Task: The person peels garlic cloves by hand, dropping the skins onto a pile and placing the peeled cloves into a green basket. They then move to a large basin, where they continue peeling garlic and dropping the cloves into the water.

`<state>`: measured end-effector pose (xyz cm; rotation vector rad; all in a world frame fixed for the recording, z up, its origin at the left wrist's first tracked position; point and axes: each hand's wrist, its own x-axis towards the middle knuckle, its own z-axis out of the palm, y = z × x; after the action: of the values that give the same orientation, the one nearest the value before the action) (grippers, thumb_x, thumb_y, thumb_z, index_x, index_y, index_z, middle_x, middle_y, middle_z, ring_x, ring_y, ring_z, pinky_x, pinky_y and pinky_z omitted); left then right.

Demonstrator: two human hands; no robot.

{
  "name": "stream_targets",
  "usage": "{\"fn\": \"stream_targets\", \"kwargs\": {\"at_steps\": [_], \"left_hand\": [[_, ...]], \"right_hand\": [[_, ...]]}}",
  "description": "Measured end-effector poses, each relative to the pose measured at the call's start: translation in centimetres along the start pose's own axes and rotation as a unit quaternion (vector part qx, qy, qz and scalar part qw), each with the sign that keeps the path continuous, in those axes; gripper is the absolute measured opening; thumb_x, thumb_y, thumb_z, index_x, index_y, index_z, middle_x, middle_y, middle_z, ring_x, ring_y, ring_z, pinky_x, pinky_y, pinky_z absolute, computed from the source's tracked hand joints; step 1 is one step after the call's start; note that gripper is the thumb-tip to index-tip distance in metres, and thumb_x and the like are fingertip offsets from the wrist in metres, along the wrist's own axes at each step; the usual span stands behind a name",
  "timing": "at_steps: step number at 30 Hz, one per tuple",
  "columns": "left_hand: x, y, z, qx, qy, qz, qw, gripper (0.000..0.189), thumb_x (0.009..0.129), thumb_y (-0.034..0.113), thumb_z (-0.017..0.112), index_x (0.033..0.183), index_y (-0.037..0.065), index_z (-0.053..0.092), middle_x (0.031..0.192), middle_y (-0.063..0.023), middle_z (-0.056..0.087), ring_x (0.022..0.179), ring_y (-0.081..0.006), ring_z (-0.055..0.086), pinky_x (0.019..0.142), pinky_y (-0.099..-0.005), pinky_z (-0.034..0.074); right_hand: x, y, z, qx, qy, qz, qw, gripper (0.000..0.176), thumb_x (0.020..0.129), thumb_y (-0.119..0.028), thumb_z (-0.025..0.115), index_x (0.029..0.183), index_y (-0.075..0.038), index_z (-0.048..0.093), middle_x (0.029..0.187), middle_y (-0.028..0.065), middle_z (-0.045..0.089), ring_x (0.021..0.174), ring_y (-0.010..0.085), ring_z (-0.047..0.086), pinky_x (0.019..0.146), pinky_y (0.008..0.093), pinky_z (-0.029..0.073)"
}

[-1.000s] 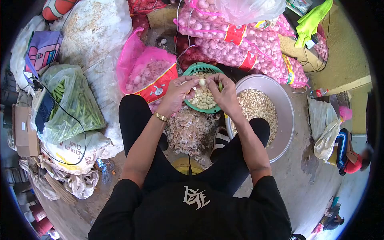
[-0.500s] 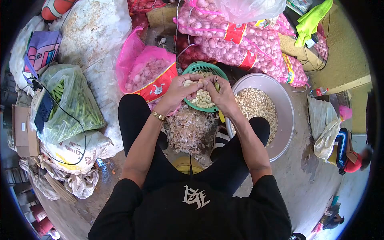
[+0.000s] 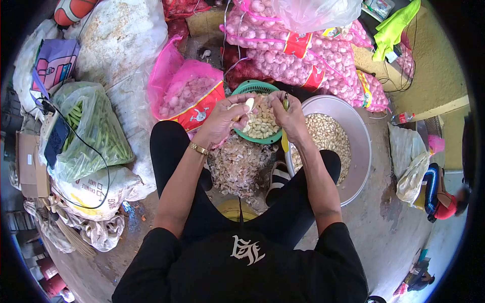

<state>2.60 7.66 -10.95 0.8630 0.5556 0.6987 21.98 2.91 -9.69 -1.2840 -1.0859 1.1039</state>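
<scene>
My left hand (image 3: 218,121) is closed on a pale peeled garlic clove (image 3: 249,103), with more cloves partly hidden in its palm. In my right hand (image 3: 292,121) is a small knife with a yellow handle (image 3: 285,142); its blade is mostly hidden by the fingers. Both hands hover over a green plastic basket (image 3: 258,140) holding garlic cloves. A heap of papery garlic skins (image 3: 237,166) lies on the floor between my legs. To the right, a large pale basin (image 3: 361,151) contains many unpeeled-looking cloves (image 3: 326,136).
An opened pink mesh sack of garlic (image 3: 184,96) stands left of the basket. Stacked pink garlic sacks (image 3: 323,63) rise behind it. At the left are a plastic bag of green pods (image 3: 96,126) and white sacks (image 3: 118,45). Another person (image 3: 442,194) is at the far right.
My hands have moved apart from each other above the basket, the right one shifting to the right with the knife. A pale clove now shows at my left fingertips.
</scene>
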Motion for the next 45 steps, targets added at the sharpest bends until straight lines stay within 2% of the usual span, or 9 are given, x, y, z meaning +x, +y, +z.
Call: {"fn": "stream_targets", "kwargs": {"at_steps": [2,6,9,11,18,29,33,38,45], "left_hand": [[-0.2,0.1,-0.1,-0.031,-0.012,-0.009,0.999,0.038,0.089,0.009,0.062,0.125,0.0,0.053,0.099,-0.01,0.066,0.067,-0.0052,0.051,0.058,-0.0172,0.043],[0.4,-0.9,-0.4,-0.002,0.011,0.023,1.0,0.037,0.089,0.006,0.062,0.124,0.0,0.053,0.094,-0.0058,0.064,0.066,-0.0048,0.051,0.054,-0.0166,0.041],[0.3,-1.0,-0.3,0.016,0.024,0.031,0.999,0.033,0.088,0.006,0.063,0.12,0.001,0.055,0.089,-0.0029,0.063,0.064,-0.0045,0.052,0.051,-0.0162,0.04],[0.2,-1.0,-0.1,0.025,0.03,0.029,0.999,0.031,0.087,0.006,0.064,0.117,0.001,0.056,0.087,-0.0016,0.062,0.063,-0.0044,0.052,0.05,-0.0161,0.039],[0.3,-1.4,-0.6,0.064,0.025,0.031,0.997,0.027,0.086,0.009,0.067,0.111,0.003,0.056,0.085,-0.0006,0.061,0.061,-0.0042,0.054,0.051,-0.0161,0.04],[0.7,-2.0,0.0,0.068,0.072,0.004,0.995,0.023,0.088,0.016,0.068,0.105,0.003,0.061,0.079,-0.0001,0.063,0.059,-0.0041,0.053,0.049,-0.0169,0.04],[0.8,-2.4,0.0,0.097,0.083,0.031,0.991,0.021,0.089,0.017,0.067,0.103,0.002,0.062,0.081,-0.0012,0.066,0.057,-0.0037,0.052,0.047,-0.0164,0.038],[0.7,-1.7,-0.2,0.035,0.077,0.026,0.996,0.022,0.094,0.022,0.061,0.103,0.002,0.061,0.084,-0.0032,0.066,0.056,-0.0039,0.05,0.044,-0.0162,0.036],[0.6,-1.3,0.0,-0.116,0.031,0.021,0.993,0.024,0.096,0.021,0.056,0.102,-0.002,0.06,0.084,-0.0066,0.063,0.055,-0.005,0.048,0.042,-0.0159,0.034]], "right_hand": [[-0.2,-0.1,-0.1,0.015,-0.017,0.03,0.999,0.02,0.094,-0.017,0.059,0.099,0.002,0.061,0.082,0.0005,0.06,0.073,0.005,0.053,0.064,0.0206,0.044],[-0.1,-0.3,-0.2,0.031,-0.044,0.08,0.995,0.026,0.092,-0.024,0.062,0.098,0.001,0.062,0.082,0.0,0.06,0.074,0.0062,0.054,0.065,0.0233,0.045],[0.0,0.1,0.8,-0.061,-0.033,0.029,0.997,0.031,0.091,-0.031,0.066,0.1,-0.003,0.061,0.072,-0.0044,0.052,0.058,0.0022,0.044,0.049,0.0189,0.034],[0.3,1.5,1.1,-0.111,-0.007,-0.103,0.988,0.039,0.087,-0.034,0.071,0.105,0.0,0.063,0.079,-0.0003,0.06,0.066,0.0053,0.051,0.059,0.02,0.042],[0.3,1.6,0.5,-0.079,-0.056,-0.036,0.995,0.027,0.083,-0.02,0.075,0.095,0.002,0.069,0.092,0.0086,0.068,0.085,0.0127,0.06,0.075,0.028,0.048],[-0.1,0.6,0.8,-0.017,-0.022,0.015,1.0,0.027,0.088,-0.026,0.07,0.095,0.0,0.066,0.07,-0.0028,0.058,0.053,0.0023,0.042,0.046,0.0193,0.032],[0.6,2.8,0.9,-0.029,-0.003,-0.069,0.997,0.027,0.089,-0.027,0.067,0.096,-0.001,0.066,0.07,-0.0029,0.057,0.051,0.0012,0.039,0.043,0.0189,0.027],[0.1,0.9,-0.1,0.058,-0.047,0.12,0.99,0.023,0.091,-0.025,0.065,0.093,-0.002,0.064,0.071,-0.0028,0.056,0.057,0.0031,0.046,0.049,0.0199,0.035],[-0.2,0.1,0.6,0.062,-0.033,0.082,0.994,0.025,0.091,-0.03,0.066,0.095,-0.005,0.062,0.064,-0.0076,0.048,0.048,0.0013,0.034,0.042,0.0188,0.026]]}}
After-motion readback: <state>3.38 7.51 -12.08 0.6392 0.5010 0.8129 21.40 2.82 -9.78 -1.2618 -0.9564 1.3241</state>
